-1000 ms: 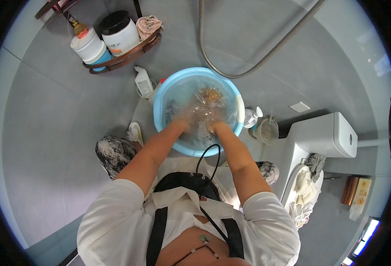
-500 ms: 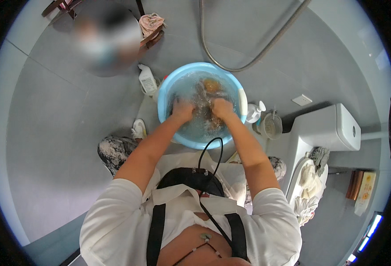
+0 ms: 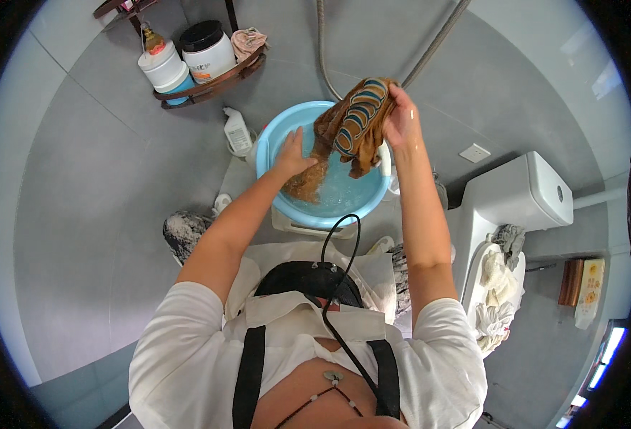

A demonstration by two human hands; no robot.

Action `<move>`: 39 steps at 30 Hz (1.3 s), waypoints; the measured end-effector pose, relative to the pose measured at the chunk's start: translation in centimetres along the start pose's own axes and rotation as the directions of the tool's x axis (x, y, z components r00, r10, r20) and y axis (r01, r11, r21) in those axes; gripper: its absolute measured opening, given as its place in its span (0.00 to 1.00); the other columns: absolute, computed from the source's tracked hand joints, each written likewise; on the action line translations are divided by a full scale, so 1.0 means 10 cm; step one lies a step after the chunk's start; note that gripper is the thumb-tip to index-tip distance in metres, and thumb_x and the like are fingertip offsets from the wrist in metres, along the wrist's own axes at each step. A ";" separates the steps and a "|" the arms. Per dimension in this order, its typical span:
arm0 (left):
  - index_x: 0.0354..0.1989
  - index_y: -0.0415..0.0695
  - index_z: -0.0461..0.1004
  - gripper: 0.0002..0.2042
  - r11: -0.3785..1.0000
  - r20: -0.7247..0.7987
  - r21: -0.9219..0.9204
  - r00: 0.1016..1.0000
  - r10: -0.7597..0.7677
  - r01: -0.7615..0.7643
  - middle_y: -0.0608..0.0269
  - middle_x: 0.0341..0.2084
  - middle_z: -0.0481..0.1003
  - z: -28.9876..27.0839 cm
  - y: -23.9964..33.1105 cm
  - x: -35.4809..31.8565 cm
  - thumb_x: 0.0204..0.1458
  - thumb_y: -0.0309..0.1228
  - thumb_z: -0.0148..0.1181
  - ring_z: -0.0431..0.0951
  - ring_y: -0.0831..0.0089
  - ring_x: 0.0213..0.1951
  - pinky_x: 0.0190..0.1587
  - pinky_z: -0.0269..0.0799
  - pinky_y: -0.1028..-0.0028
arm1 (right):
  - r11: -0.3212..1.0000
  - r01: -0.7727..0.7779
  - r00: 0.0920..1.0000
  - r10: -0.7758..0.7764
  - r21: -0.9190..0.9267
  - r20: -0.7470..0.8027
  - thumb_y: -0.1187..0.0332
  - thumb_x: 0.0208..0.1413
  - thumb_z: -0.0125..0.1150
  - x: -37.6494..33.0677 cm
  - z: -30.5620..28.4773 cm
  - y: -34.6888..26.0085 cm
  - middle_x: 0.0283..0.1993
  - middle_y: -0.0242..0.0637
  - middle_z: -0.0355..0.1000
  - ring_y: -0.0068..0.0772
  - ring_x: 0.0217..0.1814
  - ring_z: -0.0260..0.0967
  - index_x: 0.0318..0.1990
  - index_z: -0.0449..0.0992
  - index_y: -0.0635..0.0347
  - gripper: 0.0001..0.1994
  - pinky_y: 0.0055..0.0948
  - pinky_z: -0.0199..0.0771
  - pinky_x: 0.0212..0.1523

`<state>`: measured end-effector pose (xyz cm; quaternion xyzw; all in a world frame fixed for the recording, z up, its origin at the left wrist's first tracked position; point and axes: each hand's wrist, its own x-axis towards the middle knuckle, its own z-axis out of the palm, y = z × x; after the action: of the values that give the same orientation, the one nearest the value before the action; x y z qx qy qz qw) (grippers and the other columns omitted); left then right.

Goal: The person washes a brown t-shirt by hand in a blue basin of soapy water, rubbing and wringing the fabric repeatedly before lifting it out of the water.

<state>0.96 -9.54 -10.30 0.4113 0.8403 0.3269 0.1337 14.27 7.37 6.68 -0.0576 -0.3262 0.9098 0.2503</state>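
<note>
A wet brown garment (image 3: 356, 121) with a band of blue and cream curves is partly lifted out of the light blue basin (image 3: 271, 137). My right hand (image 3: 403, 121) grips its upper end at the basin's far right, above the rim. The lower end of the cloth hangs into the water. Over the left part of the basin, my left hand (image 3: 295, 155) has its fingers stretched out. It is beside the hanging cloth; whether the thumb touches it I cannot tell.
A white bottle (image 3: 237, 131) stands left of the basin. A corner shelf (image 3: 215, 86) with white tubs is at the far left. A grey hose (image 3: 437, 44) hangs beyond the basin. To the right, light clothes (image 3: 498, 282) lie on a toilet (image 3: 505, 196).
My right hand has risen out of the water, up and to the right, lifting the brown garment. My left hand has come out of the water and its fingers are stretched.
</note>
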 end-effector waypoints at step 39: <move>0.42 0.39 0.71 0.17 0.950 0.320 0.292 0.947 0.012 -0.110 0.47 0.58 0.50 -0.18 -0.08 -0.08 0.41 0.30 0.53 0.58 0.55 0.55 0.56 0.54 0.65 | -0.585 -0.137 0.989 -0.126 -0.799 -0.078 0.74 0.40 0.56 -0.56 -0.83 0.68 0.57 0.43 0.54 0.49 0.51 0.60 0.51 0.61 0.54 0.26 0.40 0.65 0.49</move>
<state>0.13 -11.33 -9.52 0.4999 0.8354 0.1271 0.1901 18.51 4.85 -4.38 -0.3181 -0.9376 0.1157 0.0792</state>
